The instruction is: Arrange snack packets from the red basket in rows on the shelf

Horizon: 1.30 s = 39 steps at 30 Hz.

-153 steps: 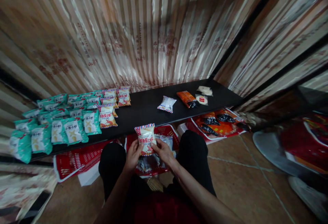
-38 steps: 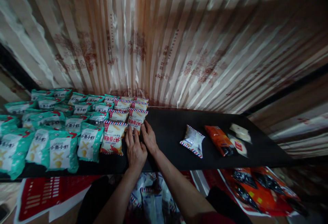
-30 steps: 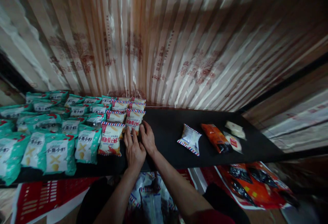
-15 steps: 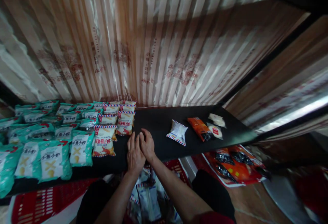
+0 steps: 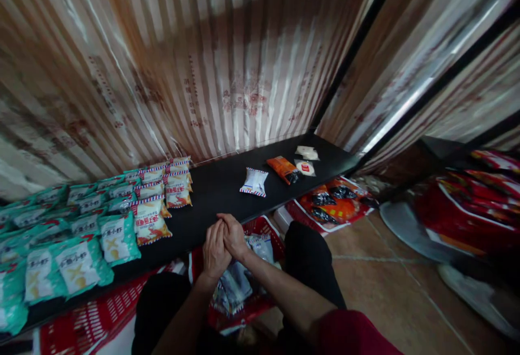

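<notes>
My left hand point(image 5: 215, 250) and my right hand point(image 5: 234, 237) are clasped together at the front edge of the black shelf point(image 5: 217, 173). The right fingers lie over the left ones; both hands are closed, with no object showing in them. To their left stand white-and-orange snack bags point(image 5: 151, 224) with striped edges, in short rows. Beyond the hands, a white snack bag point(image 5: 254, 182) with striped ends lies alone. Under my forearms a red basket point(image 5: 277, 235) holds several silvery-backed bags point(image 5: 235, 282).
Rows of teal snack bags point(image 5: 79, 268) fill the shelf's left part. An orange packet point(image 5: 283, 169) and small white packets point(image 5: 305, 168) lie at the right. Below are another red basket point(image 5: 81, 317) and an orange-red package point(image 5: 337, 203). Black posts point(image 5: 349, 63) frame the shelf.
The view has turned right, so the shelf's contents sit further left and more floor shows. My hands have drawn back to the shelf edge and closed more tightly together.
</notes>
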Motion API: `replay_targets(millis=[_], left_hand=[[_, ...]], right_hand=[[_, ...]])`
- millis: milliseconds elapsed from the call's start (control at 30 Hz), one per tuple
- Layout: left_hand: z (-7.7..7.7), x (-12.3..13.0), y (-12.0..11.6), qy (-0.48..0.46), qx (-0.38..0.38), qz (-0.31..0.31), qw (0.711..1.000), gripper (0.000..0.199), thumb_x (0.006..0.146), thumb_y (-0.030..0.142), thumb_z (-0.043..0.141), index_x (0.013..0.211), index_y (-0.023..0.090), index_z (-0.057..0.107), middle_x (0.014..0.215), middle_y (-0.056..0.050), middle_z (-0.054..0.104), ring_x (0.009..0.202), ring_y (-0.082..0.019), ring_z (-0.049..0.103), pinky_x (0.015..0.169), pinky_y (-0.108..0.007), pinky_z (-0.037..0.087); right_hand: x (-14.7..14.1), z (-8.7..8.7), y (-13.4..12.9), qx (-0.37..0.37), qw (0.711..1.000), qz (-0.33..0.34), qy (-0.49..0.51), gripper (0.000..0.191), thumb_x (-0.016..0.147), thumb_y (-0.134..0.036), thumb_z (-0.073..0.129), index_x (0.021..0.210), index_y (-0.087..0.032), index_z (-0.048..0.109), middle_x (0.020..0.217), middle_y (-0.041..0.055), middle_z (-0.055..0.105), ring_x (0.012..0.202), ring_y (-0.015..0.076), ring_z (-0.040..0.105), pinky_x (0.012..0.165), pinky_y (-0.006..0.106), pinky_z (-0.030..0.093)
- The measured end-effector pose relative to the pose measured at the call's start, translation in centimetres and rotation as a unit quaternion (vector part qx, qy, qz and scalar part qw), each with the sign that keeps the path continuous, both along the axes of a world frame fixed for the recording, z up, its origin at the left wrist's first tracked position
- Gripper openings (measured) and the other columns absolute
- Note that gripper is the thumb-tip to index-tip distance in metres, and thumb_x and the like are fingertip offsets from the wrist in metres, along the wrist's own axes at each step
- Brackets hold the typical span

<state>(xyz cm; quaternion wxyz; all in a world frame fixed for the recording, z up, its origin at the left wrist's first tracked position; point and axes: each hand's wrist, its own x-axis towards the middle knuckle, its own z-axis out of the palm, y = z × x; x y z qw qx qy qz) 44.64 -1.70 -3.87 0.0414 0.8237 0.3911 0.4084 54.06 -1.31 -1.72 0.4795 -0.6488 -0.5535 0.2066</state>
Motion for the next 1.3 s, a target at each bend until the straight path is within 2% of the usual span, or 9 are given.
replay_targets(millis=[167,333,500,633,767,900,1000,1133,1300], left_hand=[[-1.0,-0.2,-2.5,0.047,-0.014,-0.047,0.998,0.04,0.082,0.013,0.041,0.12,0.012,0.051,0.113,-0.015,0.06,0.105,-0.024,0.055,0.091,-0.04,0.048],[-2.7,0.1,-4.9,0.127,-0.121,-0.09,0.98,0.044,0.077,0.009,0.041,0.119,0.01,0.054,0.117,-0.016,0.06,0.111,-0.024,0.053,0.095,-0.04,0.046],[-3.7,0.3,-5.9,0.193,-0.247,-0.024,0.949,0.045,0.076,0.007,0.041,0.118,0.011,0.056,0.123,-0.014,0.057,0.117,-0.022,0.051,0.1,-0.037,0.042],[-4.9,-0.5,-5.9,0.218,-0.283,0.033,0.933,0.044,0.075,0.007,0.041,0.117,0.01,0.056,0.122,-0.016,0.058,0.115,-0.023,0.053,0.098,-0.039,0.042],[-6.1,-1.1,-5.9,0.246,-0.342,0.066,0.904,0.043,0.072,0.009,0.047,0.113,0.009,0.057,0.109,-0.016,0.065,0.105,-0.023,0.06,0.092,-0.033,0.044],[-6.5,-1.3,-5.9,0.251,-0.39,0.086,0.882,0.041,0.073,0.009,0.049,0.113,0.008,0.058,0.117,-0.017,0.061,0.113,-0.024,0.055,0.097,-0.031,0.039],[-6.5,-1.4,-5.8,0.24,-0.426,0.114,0.865,0.041,0.072,0.008,0.051,0.112,0.007,0.059,0.119,-0.018,0.06,0.116,-0.025,0.053,0.099,-0.032,0.037],[-6.5,-1.7,-5.9,0.196,-0.466,0.144,0.851,0.043,0.071,0.006,0.054,0.114,0.007,0.057,0.12,-0.019,0.059,0.118,-0.026,0.051,0.101,-0.031,0.035],[-6.9,-1.7,-6.0,0.087,-0.512,0.172,0.837,0.041,0.069,0.004,0.055,0.109,0.009,0.058,0.11,-0.015,0.064,0.106,-0.023,0.059,0.091,-0.029,0.043]], right_hand=[[1.0,-1.3,-3.6,-0.014,1.0,0.009,0.0,0.04,0.078,-0.01,0.038,0.106,-0.019,0.066,0.098,0.0079,0.067,0.093,0.0181,0.062,0.086,0.032,0.049],[1.8,-3.8,-6.8,-0.123,0.991,0.004,-0.048,0.044,0.078,-0.007,0.038,0.111,-0.017,0.065,0.104,0.01,0.067,0.099,0.0194,0.06,0.092,0.031,0.045],[1.7,-5.8,-9.1,-0.239,0.967,0.007,-0.09,0.045,0.08,-0.006,0.038,0.119,-0.012,0.059,0.114,0.0142,0.064,0.108,0.0214,0.058,0.095,0.03,0.042],[1.3,-6.8,-10.0,-0.267,0.96,0.007,-0.082,0.047,0.079,-0.006,0.039,0.123,-0.007,0.054,0.119,0.0175,0.061,0.113,0.0231,0.055,0.099,0.032,0.039],[1.0,-7.5,-10.2,-0.297,0.952,0.021,-0.068,0.05,0.077,-0.007,0.045,0.127,-0.006,0.05,0.123,0.0193,0.058,0.116,0.024,0.053,0.099,0.031,0.038],[1.0,-8.0,-10.8,-0.332,0.941,0.027,-0.056,0.055,0.076,-0.007,0.048,0.131,-0.009,0.046,0.13,0.0179,0.053,0.12,0.0242,0.05,0.101,0.033,0.036],[1.2,-8.3,-11.5,-0.359,0.931,0.032,-0.048,0.056,0.077,-0.009,0.048,0.133,-0.006,0.043,0.134,0.0196,0.05,0.125,0.0252,0.045,0.104,0.033,0.034],[1.6,-8.6,-12.0,-0.377,0.925,0.041,-0.032,0.055,0.08,-0.011,0.047,0.134,-0.005,0.042,0.134,0.0198,0.05,0.124,0.0247,0.046,0.103,0.031,0.033],[1.7,-8.7,-11.9,-0.385,0.922,0.048,-0.009,0.055,0.081,-0.018,0.049,0.135,-0.006,0.041,0.135,0.0193,0.049,0.125,0.0257,0.046,0.103,0.033,0.034]])
